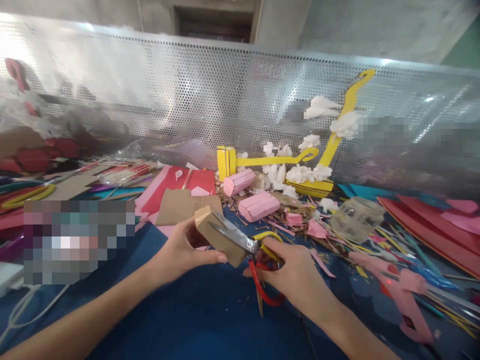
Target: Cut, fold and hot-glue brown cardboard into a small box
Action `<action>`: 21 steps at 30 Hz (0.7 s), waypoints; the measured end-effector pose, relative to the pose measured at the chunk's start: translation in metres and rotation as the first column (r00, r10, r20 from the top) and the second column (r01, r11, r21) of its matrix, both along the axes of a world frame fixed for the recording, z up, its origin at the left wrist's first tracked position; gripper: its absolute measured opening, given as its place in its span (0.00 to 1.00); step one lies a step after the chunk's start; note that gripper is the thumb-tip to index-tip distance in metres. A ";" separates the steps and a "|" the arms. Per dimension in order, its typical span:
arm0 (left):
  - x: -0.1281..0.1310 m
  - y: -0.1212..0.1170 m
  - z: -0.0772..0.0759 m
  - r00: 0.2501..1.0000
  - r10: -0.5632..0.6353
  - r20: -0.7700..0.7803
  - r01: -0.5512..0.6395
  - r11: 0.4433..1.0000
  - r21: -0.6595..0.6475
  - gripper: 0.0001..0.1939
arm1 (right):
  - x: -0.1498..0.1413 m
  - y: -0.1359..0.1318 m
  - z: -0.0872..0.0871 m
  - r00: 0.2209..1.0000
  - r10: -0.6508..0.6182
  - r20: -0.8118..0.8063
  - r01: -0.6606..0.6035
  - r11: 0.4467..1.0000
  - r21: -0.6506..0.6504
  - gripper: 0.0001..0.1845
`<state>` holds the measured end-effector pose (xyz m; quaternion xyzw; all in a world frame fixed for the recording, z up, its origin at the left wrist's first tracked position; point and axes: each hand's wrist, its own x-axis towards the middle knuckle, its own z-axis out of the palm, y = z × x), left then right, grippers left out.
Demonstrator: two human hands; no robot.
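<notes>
A folded brown cardboard piece (221, 237) is held in my left hand (187, 250), the thumb along its lower side and the fingers behind it. My right hand (290, 265) grips scissors (252, 245) by their yellow and red handles. The metal blades lie against the cardboard's upper face, pointing up and left; whether they are cutting into it, I cannot tell. A thin strip hangs below the red handle. Just beyond my hands lie two pink paper prisms (258, 205) and a flat cardboard sheet (174, 205).
Yellow paper stands with white flowers (326, 172) lean near a perforated metal panel (210, 90). At right are a pink glue gun (397, 285), a clear container (358, 217) and red sheets (431, 225). Paper scraps litter the blue table (210, 320). A white cable (33, 320) lies at left.
</notes>
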<state>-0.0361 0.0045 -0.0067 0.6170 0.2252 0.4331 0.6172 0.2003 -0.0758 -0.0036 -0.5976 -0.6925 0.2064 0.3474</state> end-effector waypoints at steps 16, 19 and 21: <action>0.003 -0.002 -0.003 0.998 -0.057 0.001 0.057 0.998 0.039 0.27 | -0.010 -0.002 0.000 0.982 0.004 0.191 -0.027 0.993 0.118 0.33; 0.001 -0.001 -0.007 0.997 -0.064 -0.045 0.066 0.996 0.060 0.29 | -0.010 -0.004 0.002 0.985 0.095 0.141 -0.111 0.988 0.107 0.23; 0.000 0.001 -0.009 0.995 -0.071 -0.064 0.075 0.995 0.067 0.29 | -0.007 -0.005 0.003 0.983 0.147 0.113 -0.158 0.983 0.094 0.14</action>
